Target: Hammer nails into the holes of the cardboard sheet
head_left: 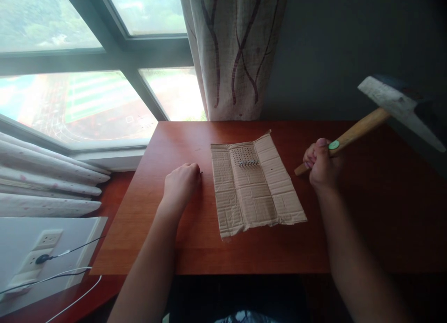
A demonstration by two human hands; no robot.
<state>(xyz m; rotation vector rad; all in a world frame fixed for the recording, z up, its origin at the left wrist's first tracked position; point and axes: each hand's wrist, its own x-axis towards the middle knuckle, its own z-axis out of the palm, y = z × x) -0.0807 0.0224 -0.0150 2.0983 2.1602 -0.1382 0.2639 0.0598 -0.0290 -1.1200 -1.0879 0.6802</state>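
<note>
My right hand [323, 167] is wrapped round the wooden handle of a hammer [363, 125]. The hammer is raised above the right side of the table, its metal head pointing up and to the right. Closed and resting near the table, my left hand [183, 181] is just left of a cardboard sheet [256, 192]. A small dark tip, which looks like a nail [201, 172], pokes out from its fingers. Toward the far end of the creased cardboard is a grid of small dark holes or dots, with a row of nails [248, 163] standing along its near edge.
The reddish-brown wooden table [195, 253] stands against a window [104, 99] and a grey wall. A patterned curtain [237, 53] hangs behind it. At lower left, a wall socket [44, 253] has a black plug and several cables.
</note>
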